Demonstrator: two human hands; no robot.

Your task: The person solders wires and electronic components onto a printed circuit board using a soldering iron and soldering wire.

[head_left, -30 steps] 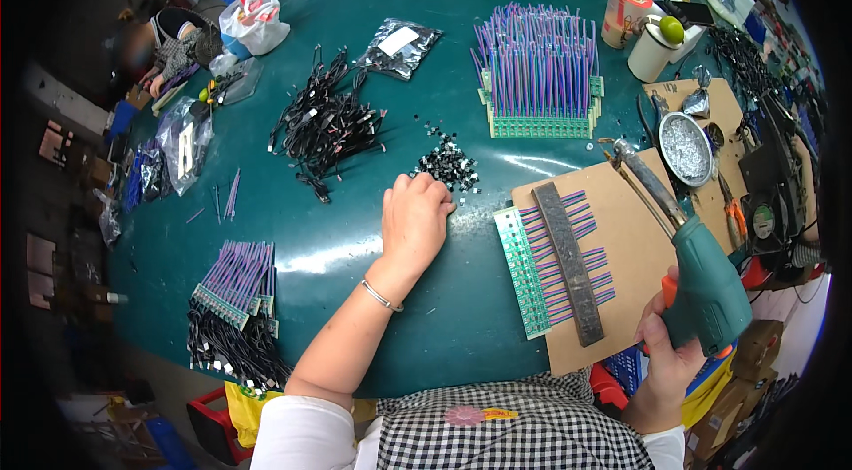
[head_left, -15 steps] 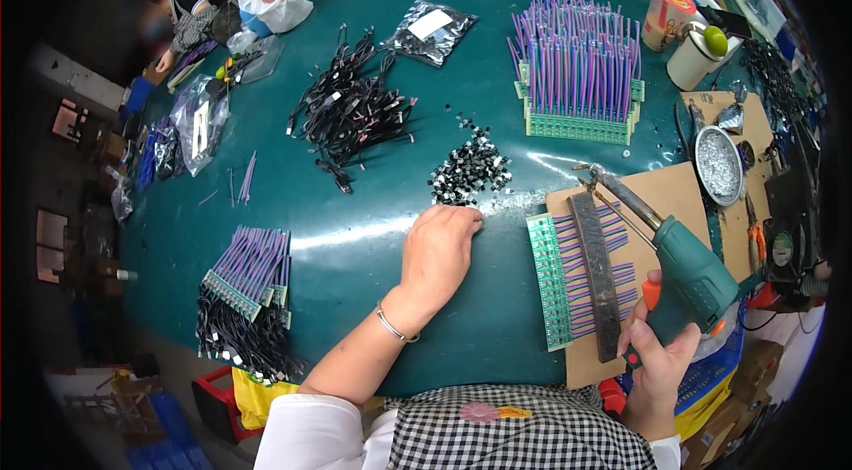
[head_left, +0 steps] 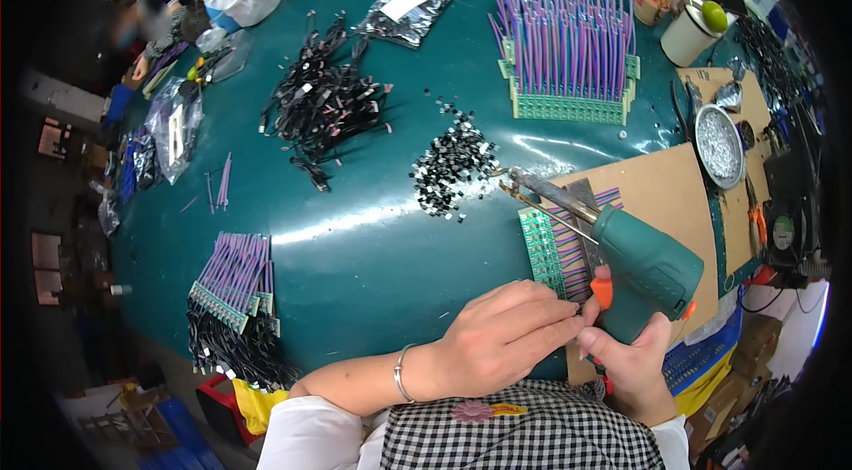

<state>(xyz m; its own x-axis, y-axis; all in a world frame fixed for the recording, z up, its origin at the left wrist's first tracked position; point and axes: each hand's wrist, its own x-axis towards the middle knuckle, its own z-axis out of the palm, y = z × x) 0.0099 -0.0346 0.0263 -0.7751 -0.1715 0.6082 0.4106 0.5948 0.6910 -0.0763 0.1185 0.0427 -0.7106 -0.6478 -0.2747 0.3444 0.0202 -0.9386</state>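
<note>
In the head view, my right hand (head_left: pixel 632 368) grasps the handle of a dark green plastic soldering gun with an orange trigger (head_left: pixel 652 261), on the right of the scene. The gun slants over the table toward the far left, its metal tip at the right edge of a loose pile of tiny black and white pieces (head_left: pixel 454 168); I cannot tell whether they touch.

My left hand (head_left: pixel 506 341) is on the near side, just left of the gun's handle, its fingers bent and their tips meeting my right thumb. Whether they pinch anything there, I cannot tell.

Just beyond my left fingers lies a green circuit-board strip with purple and blue wires (head_left: pixel 540 244), at the left edge of a flat brown cardboard sheet (head_left: pixel 661 181). A dark, flat bar (head_left: pixel 579 193) lies across its wires, partly hidden by the gun.

Farther off on the green tabletop (head_left: pixel 382 270), a tangled heap of black cables (head_left: pixel 324 102) lies left of the pile, and a dense block of upright purple-wired boards (head_left: pixel 568 53) stands to its far right.
</note>
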